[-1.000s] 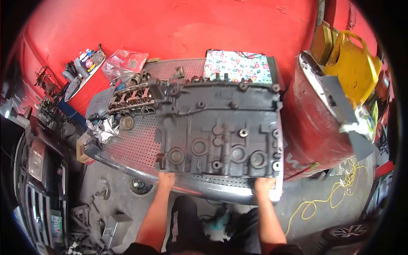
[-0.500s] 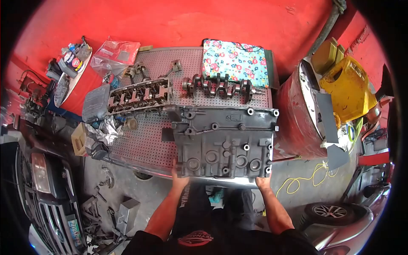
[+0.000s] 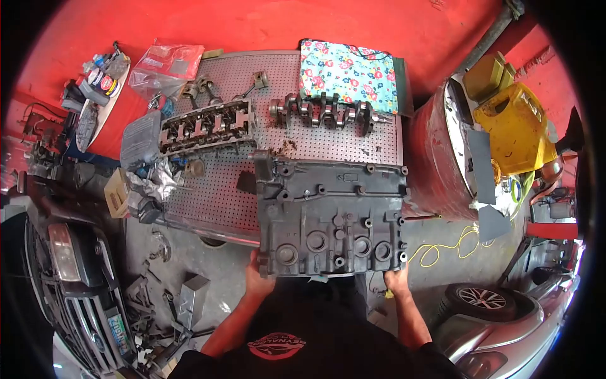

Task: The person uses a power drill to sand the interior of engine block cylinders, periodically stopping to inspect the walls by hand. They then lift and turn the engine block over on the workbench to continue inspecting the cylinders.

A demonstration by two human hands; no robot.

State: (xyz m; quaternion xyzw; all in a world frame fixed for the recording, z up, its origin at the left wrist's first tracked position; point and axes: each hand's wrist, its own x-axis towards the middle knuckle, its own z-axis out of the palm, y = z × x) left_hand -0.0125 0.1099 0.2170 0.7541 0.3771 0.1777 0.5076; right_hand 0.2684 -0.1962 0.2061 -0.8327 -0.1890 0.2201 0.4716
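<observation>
A dark grey engine block [image 3: 331, 218] lies with its side facing up, its near end reaching past the front edge of the perforated metal table [image 3: 208, 196]. At the block's near left corner, my left hand [image 3: 257, 281] grips it, fingers partly hidden beneath. My right hand [image 3: 398, 282] holds the near right corner in the same way. Beyond the block lies a crankshaft [image 3: 331, 115]. A cylinder head [image 3: 205, 129] sits to the left, with several pistons on rods [image 3: 208, 91] behind it.
A floral cloth [image 3: 347, 72] covers the table's back right. Red drums flank the table; the right drum [image 3: 435, 151] carries a yellow plastic piece [image 3: 514, 129]. A yellow cord [image 3: 454, 246] lies on the floor. Vehicles stand at left [image 3: 82, 278] and right [image 3: 530, 322].
The block has come toward my body, with both hands still on its near corners, and now overhangs the table's front edge further. The camera view has shifted slightly.
</observation>
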